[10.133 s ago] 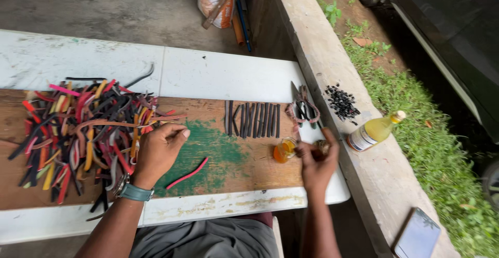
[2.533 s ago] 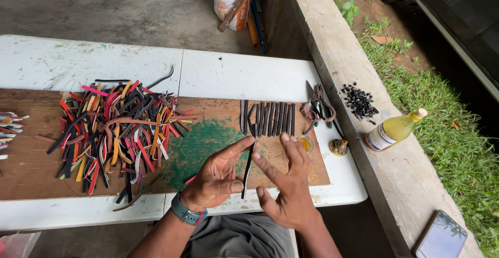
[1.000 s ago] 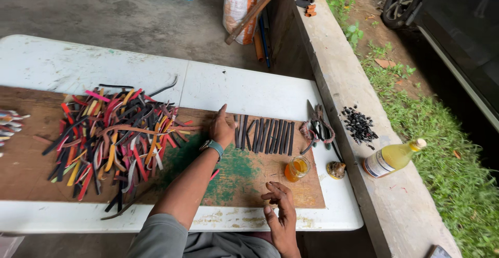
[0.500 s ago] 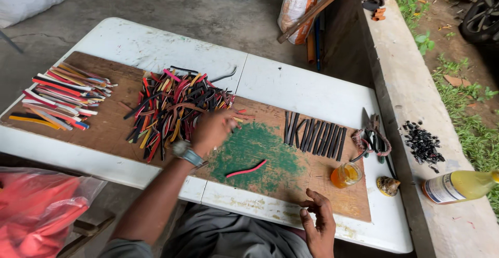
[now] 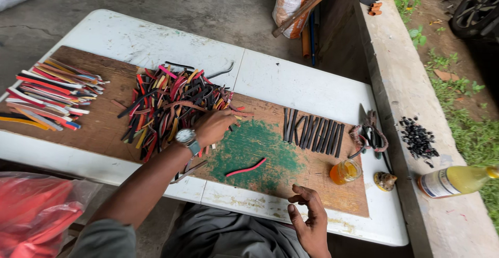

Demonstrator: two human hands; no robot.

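Here the loose heap of coloured strips (image 5: 171, 102) lies on the brown board (image 5: 104, 128), left of its green paint patch (image 5: 254, 151). Left hand (image 5: 215, 125) rests on the heap's right edge, fingers (image 5: 231, 118) curled together into the strips; whether one is actually pinched, cannot tell. Right hand (image 5: 312, 221) hovers off the worktop (image 5: 291, 81) below the patch, fingers apart, holding nothing. A single red strip (image 5: 247, 168) lies on the patch.

Risk, as judged: tangled strips may drag neighbours out with a pull, scattering the heap; the open jar of amber liquid (image 5: 345, 171), right of the patch, could be knocked by a sweeping hand.
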